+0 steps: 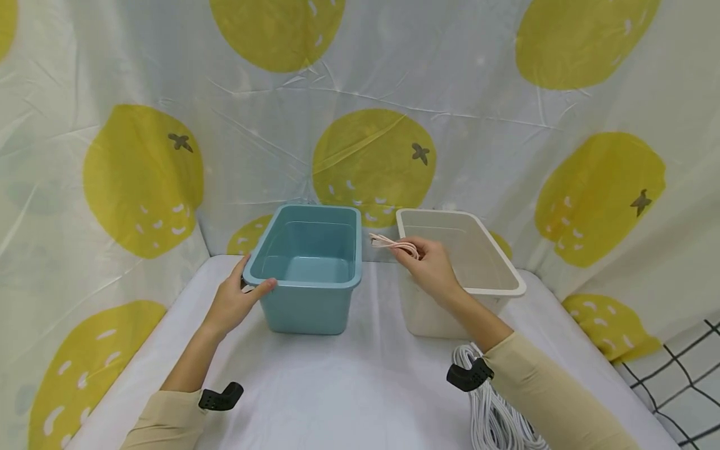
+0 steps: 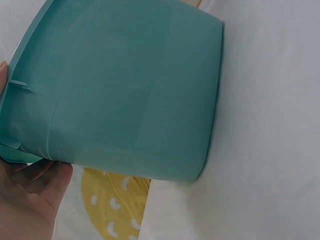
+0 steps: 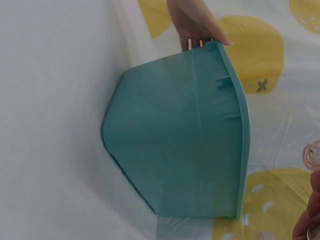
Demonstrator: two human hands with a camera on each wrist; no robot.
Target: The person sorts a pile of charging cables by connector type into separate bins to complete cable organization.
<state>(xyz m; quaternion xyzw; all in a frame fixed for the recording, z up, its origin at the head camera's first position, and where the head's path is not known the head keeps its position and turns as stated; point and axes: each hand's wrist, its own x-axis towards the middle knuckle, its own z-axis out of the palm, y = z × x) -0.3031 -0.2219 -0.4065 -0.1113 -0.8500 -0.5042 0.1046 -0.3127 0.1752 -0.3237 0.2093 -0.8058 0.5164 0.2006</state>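
- Pinching the cable (image 1: 388, 242), the right grip (image 1: 430, 265) is closed down on one end of the bundle, above the bench (image 1: 337, 394) toward its far edge, between blue bin (image 1: 306, 309) and white bin (image 1: 427, 312).
- The left grip (image 1: 233, 303) is curled round the blue bin's rim, thumb on top.
- The cable looks light and bendy; a hold round its middle should keep the loops together.
- The wrist views show ribs under the blue rim, hidden from the head view, which alone shows the coil (image 1: 489, 412) by the bench's near edge.

white surface (image 1: 365, 394), teal bin (image 1: 309, 309), cream bin (image 1: 419, 312), cables (image 1: 488, 417)
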